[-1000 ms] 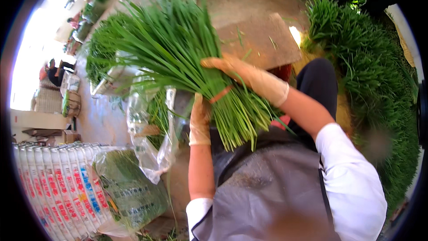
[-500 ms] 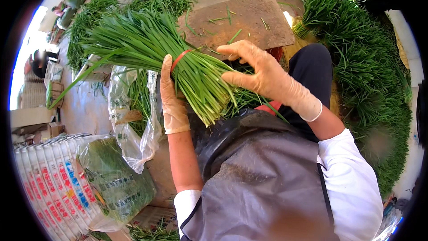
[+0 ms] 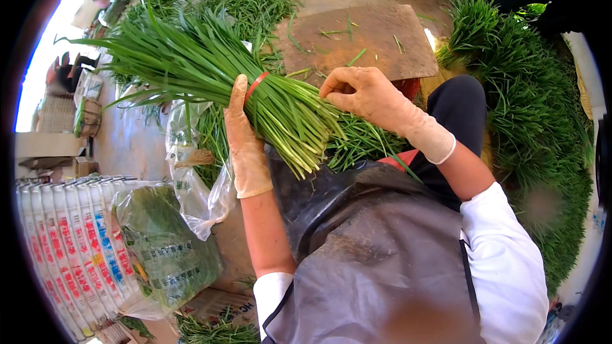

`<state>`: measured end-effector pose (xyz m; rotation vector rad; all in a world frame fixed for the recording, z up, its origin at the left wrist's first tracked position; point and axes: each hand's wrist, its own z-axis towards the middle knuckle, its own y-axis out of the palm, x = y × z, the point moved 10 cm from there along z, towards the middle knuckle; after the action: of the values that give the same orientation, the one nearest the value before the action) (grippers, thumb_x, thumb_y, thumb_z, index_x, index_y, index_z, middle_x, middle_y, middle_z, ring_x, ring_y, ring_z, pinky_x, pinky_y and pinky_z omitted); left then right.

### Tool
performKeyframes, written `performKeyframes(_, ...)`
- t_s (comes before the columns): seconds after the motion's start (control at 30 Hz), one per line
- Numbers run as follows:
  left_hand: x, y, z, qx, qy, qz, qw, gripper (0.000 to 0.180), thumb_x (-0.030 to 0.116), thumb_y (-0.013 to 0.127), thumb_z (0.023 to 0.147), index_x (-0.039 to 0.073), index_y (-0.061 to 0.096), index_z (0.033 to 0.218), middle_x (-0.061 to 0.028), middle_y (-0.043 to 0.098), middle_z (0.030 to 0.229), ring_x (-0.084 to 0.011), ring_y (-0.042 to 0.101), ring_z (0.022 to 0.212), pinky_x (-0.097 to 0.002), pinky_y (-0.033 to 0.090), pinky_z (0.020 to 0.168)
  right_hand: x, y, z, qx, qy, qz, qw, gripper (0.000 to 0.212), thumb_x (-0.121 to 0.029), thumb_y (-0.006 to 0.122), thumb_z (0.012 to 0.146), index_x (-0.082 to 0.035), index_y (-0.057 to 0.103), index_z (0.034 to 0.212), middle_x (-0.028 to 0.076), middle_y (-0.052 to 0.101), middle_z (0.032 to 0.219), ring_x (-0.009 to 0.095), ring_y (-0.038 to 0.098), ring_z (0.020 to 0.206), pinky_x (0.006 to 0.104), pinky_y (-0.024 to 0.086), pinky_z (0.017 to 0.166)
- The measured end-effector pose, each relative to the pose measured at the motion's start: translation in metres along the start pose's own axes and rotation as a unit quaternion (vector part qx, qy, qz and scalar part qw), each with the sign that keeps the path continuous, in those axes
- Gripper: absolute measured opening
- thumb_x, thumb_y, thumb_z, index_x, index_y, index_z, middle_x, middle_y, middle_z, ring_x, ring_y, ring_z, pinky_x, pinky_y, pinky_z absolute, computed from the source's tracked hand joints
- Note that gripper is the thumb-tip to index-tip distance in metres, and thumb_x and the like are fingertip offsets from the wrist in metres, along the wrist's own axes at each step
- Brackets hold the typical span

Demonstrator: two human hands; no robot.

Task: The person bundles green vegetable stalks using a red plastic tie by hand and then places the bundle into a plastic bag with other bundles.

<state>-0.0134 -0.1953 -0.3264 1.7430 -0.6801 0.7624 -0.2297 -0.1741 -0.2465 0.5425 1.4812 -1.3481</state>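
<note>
A thick bunch of garlic chives (image 3: 280, 111) lies across my gloved left hand (image 3: 247, 153), its leaves fanning to the upper left and its pale cut ends pointing to the lower right. Around its middle runs a red band (image 3: 256, 88). My left hand grips the bunch from below, thumb up beside the band; its other fingers are hidden underneath. At the right edge of the stems is my gloved right hand (image 3: 379, 102), thumb and forefinger pinched together. Whether a stalk is between those fingertips is too small to tell.
A worn board (image 3: 363, 41) with loose scraps stands ahead. Piled chives (image 3: 523, 121) fill the right side. To the left are a clear plastic bag (image 3: 191, 185), a wrapped green bundle (image 3: 172, 248) and stacked white printed packs (image 3: 70, 242). Another person (image 3: 70, 73) is far left.
My right hand has gone from spread fingers to a pinch at the stems' edge. The bunch stays in my left hand, its leaves slightly shifted. The view has moved a little.
</note>
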Motion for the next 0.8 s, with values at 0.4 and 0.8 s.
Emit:
performKeyframes(0.4, 0.022, -0.001, -0.008, 0.021, 0.091, 0.024, 0.995, 0.046, 0.018, 0.068, 0.087, 0.002, 0.051, 0.127, -0.0091, 0.06, 0.111, -0.0201, 0.065, 0.092, -0.0347, 0.058, 0.076, -0.01, 0.012, 0.0, 0.02, -0.022, -0.061, 0.998, 0.015, -0.015, 0.066, 0.082, -0.001, 0.063, 0.084, 0.009, 0.063, 0.073, 0.02, 0.061, 0.067, 0.0329, 0.049, 0.064)
performKeyframes(0.8, 0.099, -0.043, -0.009, 0.11, 0.155, 0.012, 0.982, 0.045, 0.041, 0.062, 0.091, 0.001, 0.061, 0.111, -0.0101, 0.068, 0.099, -0.0231, 0.066, 0.087, -0.036, 0.055, 0.081, 0.144, 0.017, -0.032, -0.163, 0.035, -0.442, 0.881, 0.022, -0.024, 0.065, 0.084, -0.011, 0.069, 0.101, 0.012, 0.068, 0.095, 0.03, 0.067, 0.087, 0.04, 0.053, 0.075)
